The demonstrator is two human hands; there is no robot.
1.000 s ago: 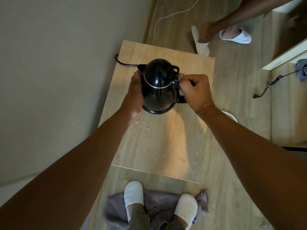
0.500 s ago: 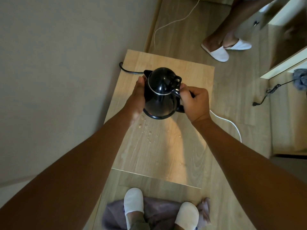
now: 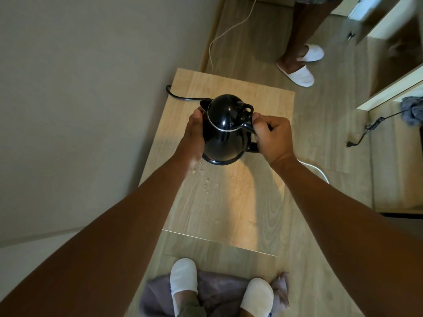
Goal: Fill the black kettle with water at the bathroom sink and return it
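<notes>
The black kettle (image 3: 225, 131) stands upright with its lid shut on a low wooden table (image 3: 229, 202) against the wall. My right hand (image 3: 273, 136) is closed around the kettle's handle on its right side. My left hand (image 3: 194, 136) presses flat against the kettle's left side, below the spout. A black power cord (image 3: 183, 97) runs from behind the kettle toward the wall. Several water drops (image 3: 203, 177) lie on the table just in front of the kettle. The kettle's base is hidden under it.
The wall runs along the left. Another person's legs in white slippers (image 3: 297, 74) stand beyond the table. A white cable (image 3: 317, 170) crosses the floor at right, a black plug cord (image 3: 366, 131) lies farther right. My slippered feet stand on a purple towel (image 3: 219, 291).
The view has shifted slightly, so the kettle and table sit a little lower in frame. Both hands keep the same hold on the kettle. The other person's feet have moved.
</notes>
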